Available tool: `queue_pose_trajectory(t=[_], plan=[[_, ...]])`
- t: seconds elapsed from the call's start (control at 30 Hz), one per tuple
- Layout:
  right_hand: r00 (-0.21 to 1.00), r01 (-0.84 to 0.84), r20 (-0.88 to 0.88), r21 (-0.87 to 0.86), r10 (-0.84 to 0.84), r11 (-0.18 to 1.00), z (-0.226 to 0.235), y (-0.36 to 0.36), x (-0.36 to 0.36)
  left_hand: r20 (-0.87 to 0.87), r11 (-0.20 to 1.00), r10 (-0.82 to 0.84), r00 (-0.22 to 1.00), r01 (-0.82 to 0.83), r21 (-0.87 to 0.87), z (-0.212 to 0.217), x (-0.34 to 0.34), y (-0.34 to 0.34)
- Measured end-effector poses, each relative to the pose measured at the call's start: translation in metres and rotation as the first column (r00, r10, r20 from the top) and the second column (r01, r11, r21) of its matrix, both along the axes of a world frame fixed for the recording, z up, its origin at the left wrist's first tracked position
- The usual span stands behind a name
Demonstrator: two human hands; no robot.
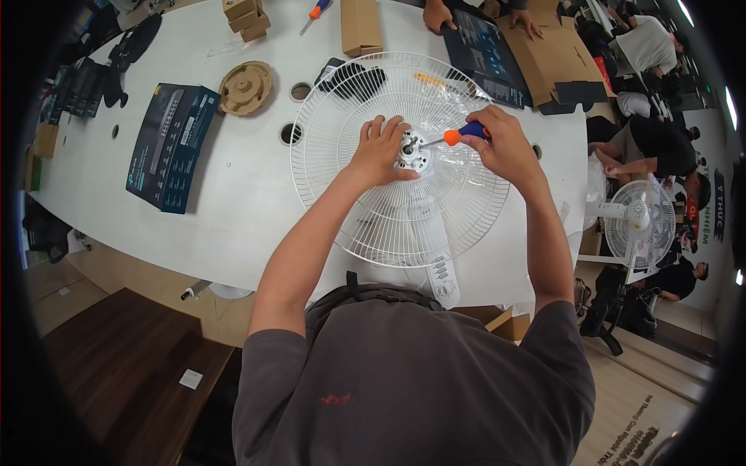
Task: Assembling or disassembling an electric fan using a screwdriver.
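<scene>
A round white wire fan guard (342, 221) lies over the fan's white control stem (443, 279), whose lower end has several buttons. At the guard's middle is a white plastic hub (412, 161) with holes. My left hand (380, 153) grips this hub from the left, fingers above and thumb below. From the right, my right hand (503, 147) closes around the blue end of an orange-and-blue screwdriver (453, 137). Its metal shaft points left, and the tip is at the hub. Whether it sits in a screw cannot be made out.
On the white table (241, 202), a dark printed box (172, 146) stands left beside a moulded pulp piece (245, 88). A second screwdriver (314, 15) and cardboard box (361, 27) lie beyond. Another person's hands (439, 15) touch boxes. Another fan (639, 221) is right.
</scene>
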State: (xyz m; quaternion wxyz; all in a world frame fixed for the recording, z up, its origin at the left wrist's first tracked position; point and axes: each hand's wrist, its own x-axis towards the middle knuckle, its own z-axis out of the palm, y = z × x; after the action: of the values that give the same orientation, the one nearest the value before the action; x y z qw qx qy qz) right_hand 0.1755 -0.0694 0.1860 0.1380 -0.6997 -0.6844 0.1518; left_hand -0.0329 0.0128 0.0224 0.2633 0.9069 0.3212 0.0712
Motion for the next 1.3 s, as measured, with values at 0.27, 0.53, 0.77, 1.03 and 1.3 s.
queue_pose_trajectory(t=[0.27,0.53,0.77,1.03,1.3], plan=[[0.957,-0.082,0.271,-0.073,0.099,0.994,0.009,0.015,-0.027,0.057,0.999,0.005,0.998,-0.007,0.032,-0.006,-0.003,0.0],[0.966,-0.203,0.202,0.206,0.161,0.957,0.001,0.013,-0.009,-0.19,0.972,0.23,0.954,-0.215,0.096,0.007,-0.013,-0.011],[0.953,-0.055,0.288,-0.126,0.089,0.99,0.016,0.02,-0.026,-0.15,0.973,0.218,0.964,-0.202,0.113,0.001,-0.014,-0.011],[0.957,-0.288,0.048,0.267,0.286,0.92,0.001,0.024,-0.017,-0.134,0.972,0.217,0.967,-0.202,0.118,0.001,-0.012,-0.011],[0.96,-0.264,0.188,0.38,0.205,0.887,-0.006,0.026,-0.015,-0.102,0.97,0.223,0.969,-0.211,0.118,-0.001,-0.012,-0.011]])
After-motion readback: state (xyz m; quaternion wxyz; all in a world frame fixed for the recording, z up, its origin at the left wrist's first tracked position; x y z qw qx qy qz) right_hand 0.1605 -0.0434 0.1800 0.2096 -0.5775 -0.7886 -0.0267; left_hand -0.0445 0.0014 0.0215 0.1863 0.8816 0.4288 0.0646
